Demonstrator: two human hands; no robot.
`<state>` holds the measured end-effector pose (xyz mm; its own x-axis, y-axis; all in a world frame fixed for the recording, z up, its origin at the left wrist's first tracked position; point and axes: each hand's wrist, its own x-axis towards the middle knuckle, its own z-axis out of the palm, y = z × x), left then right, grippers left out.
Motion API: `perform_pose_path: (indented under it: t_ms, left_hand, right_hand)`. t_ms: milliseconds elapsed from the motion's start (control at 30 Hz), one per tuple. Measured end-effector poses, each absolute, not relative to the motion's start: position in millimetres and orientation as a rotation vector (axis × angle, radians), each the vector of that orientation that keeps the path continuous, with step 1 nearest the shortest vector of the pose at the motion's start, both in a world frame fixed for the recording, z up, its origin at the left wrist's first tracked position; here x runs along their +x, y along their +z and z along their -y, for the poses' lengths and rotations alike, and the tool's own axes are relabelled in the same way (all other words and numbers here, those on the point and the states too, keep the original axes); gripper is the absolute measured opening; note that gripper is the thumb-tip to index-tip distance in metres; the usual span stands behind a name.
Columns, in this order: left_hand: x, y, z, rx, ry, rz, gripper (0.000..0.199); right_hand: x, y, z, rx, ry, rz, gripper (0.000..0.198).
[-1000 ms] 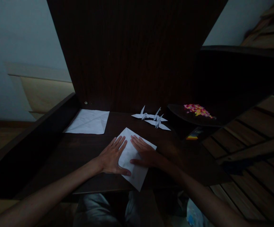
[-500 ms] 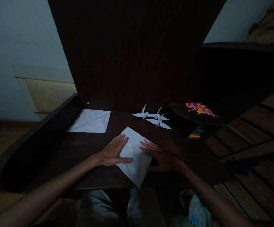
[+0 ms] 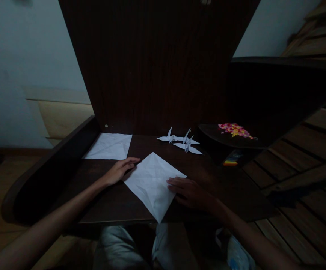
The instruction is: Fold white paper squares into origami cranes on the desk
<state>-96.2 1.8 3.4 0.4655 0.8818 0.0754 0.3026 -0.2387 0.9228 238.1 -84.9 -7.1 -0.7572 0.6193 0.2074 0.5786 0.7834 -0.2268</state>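
A creased white sheet of paper (image 3: 153, 182) lies on the dark wooden desk, turned like a diamond with one corner at the front edge. My left hand (image 3: 119, 170) is at its left corner, fingers stretched out and thumb hidden beneath or behind them. Over the paper's right corner lies my right hand (image 3: 187, 190), its fingers extended flat on the sheet. Neither hand grips anything. Behind the sheet stand several folded white paper cranes (image 3: 187, 145), close together.
Another creased white sheet (image 3: 109, 146) lies at the back left, beside the desk's raised side panel (image 3: 50, 168). On a dark corner shelf (image 3: 208, 131) at the right is a pile of small pink, red and yellow pieces (image 3: 236, 130). Wooden slats (image 3: 301, 202) run along the right.
My left hand has slid left off the paper's middle to its left corner, uncovering more of the sheet. The right hand stays on the right side. The view has shifted slightly.
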Motion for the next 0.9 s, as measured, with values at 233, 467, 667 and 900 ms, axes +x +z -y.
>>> perform_pose_path:
  t_ms: [233, 467, 667, 900]
  left_hand:
    - [-112.5, -3.5, -15.9, 1.421, 0.927, -1.016, 0.029]
    - [-106.5, 27.9, 4.8, 1.118, 1.098, -0.847, 0.047]
    - [-94.6, 41.2, 15.6, 1.070, 1.190, -0.746, 0.058]
    - [-95.4, 43.6, 1.5, 1.162, 1.368, -1.205, 0.039]
  right_hand:
    - [226.5, 11.4, 78.4, -0.996, 0.160, 2.425, 0.029]
    - [207.0, 57.4, 60.0, -1.290, 0.371, 1.732, 0.030]
    - [190.3, 48.2, 31.1, -1.171, 0.828, 1.193, 0.035]
    - [178.1, 5.1, 10.5, -1.188, 1.093, 1.014, 0.041]
